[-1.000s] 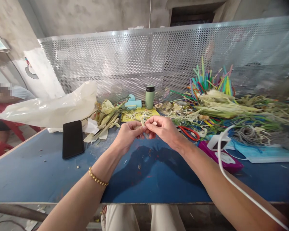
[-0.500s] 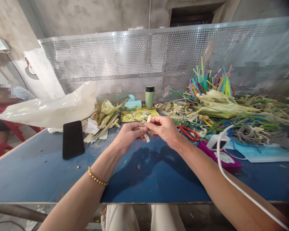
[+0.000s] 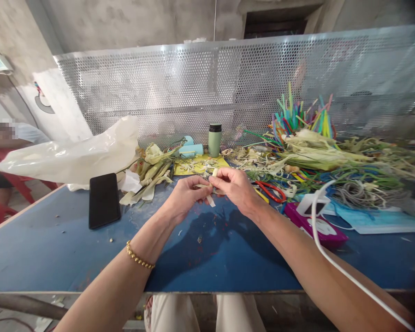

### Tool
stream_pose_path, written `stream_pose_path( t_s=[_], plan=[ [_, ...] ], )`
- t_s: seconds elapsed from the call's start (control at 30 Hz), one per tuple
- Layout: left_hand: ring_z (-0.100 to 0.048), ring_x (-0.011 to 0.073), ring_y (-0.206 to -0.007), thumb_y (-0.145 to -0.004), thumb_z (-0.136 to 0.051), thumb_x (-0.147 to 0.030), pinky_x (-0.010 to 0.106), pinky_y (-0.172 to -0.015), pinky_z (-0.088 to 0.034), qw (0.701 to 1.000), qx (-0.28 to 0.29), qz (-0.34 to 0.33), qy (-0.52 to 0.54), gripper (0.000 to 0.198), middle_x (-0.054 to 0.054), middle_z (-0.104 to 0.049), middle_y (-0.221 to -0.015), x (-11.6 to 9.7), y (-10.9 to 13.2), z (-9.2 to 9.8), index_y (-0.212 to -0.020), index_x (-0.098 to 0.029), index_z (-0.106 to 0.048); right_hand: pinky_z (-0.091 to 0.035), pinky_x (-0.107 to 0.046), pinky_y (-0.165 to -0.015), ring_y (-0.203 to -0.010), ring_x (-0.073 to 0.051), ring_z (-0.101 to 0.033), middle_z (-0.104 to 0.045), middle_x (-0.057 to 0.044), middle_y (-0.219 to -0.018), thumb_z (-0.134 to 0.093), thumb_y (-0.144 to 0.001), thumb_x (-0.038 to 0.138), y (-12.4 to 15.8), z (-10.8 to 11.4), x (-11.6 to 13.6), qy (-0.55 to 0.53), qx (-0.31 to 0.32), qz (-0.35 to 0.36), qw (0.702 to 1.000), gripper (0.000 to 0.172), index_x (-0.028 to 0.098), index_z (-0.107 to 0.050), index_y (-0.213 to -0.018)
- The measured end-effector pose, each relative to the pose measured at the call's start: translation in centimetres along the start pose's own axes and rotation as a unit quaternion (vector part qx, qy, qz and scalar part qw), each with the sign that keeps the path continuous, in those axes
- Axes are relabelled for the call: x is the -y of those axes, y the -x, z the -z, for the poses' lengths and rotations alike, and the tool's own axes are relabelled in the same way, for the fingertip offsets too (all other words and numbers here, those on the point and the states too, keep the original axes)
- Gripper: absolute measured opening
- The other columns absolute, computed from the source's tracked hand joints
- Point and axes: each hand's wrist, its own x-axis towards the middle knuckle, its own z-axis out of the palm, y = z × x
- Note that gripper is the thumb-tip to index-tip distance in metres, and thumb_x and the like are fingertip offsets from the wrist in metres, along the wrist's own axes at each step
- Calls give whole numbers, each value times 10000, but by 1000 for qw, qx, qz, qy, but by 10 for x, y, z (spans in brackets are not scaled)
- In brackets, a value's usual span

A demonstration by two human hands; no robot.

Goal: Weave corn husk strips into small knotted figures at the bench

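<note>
Pale strips (image 3: 211, 201) sit pinched between the left hand (image 3: 185, 193) and right hand (image 3: 235, 186), fingertips together above the bench (image 3: 48, 258); they (one end dangles) might tear if tugged hard. A red-handled tool (image 3: 279, 196) lies rightward.

From here: left hand (image 3: 186, 192) has sideways room over the blue table (image 3: 62, 258) up to the phone (image 3: 104, 201). Right hand (image 3: 238, 188) going outward meets red handle (image 3: 282, 195), purple box (image 3: 335, 237), white cable (image 3: 314, 216). Straight ahead, green cup (image 3: 215, 142) and perforated screen (image 3: 180, 87) block.
</note>
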Motion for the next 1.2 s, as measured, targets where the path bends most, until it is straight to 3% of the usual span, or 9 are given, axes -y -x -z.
stream_pose_path(
  t_s=[0.53, 0.8, 0.9, 1.0, 1.1, 1.2],
  plan=[
    [-556, 104, -543, -692, -781, -299, 250, -575, -390, 1000, 14, 9, 18, 235, 18, -641, -607, 2, 0, -1, -747, -125, -634, -436, -248, -480, -532, -120, -491, -509, 17, -585, -658, -777, 386, 0, 1, 3, -4, -1, -7, 1000, 300, 189, -503, -610],
    [-506, 87, -509, -629, -795, -250, 235, -528, -349, 997, -63, 0, 46, 235, -1, -614, -578, 4, -4, -1, -773, -113, -670, -412, -256, -521, -573, -128, -503, -563, -5, -638, -644, -793, 385, -4, 3, 3, 46, -15, 14, 999, 252, 177, -557, -681],
    [-478, 80, -500, -619, -778, -226, 236, -526, -353, 998, -59, 0, 7, 185, -22, -574, -559, 6, -4, -3, -681, -124, -637, -435, -263, -594, -694, -150, -566, -637, -45, -814, -668, -771, 321, -4, 5, 8, 115, -55, 80, 989, 171, 166, -633, -834],
    [-442, 73, -518, -623, -739, -190, 230, -520, -324, 996, -66, -7, -53, 150, -38, -530, -558, 6, -2, -5, -631, -129, -602, -435, -269, -638, -723, -151, -577, -657, -56, -830, -678, -781, 317, -2, 4, 10, 187, -20, 138, 973, 160, 158, -678, -800],
    [-422, 71, -549, -645, -707, -182, 226, -531, -302, 992, -68, -12, -104, 126, -39, -509, -570, 5, -1, -5, -619, -124, -599, -409, -259, -582, -628, -134, -551, -641, -30, -684, -684, -784, 339, -1, 3, 7, 178, 37, 99, 978, 204, 150, -672, -709],
    [-438, 73, -565, -684, -720, -248, 224, -543, -318, 991, -56, -9, -121, 154, -18, -556, -614, 3, -1, -3, -709, -104, -669, -360, -246, -513, -551, -114, -498, -590, -2, -596, -702, -762, 380, -1, 5, 4, 120, 33, 46, 991, 256, 144, -642, -682]
  ],
)
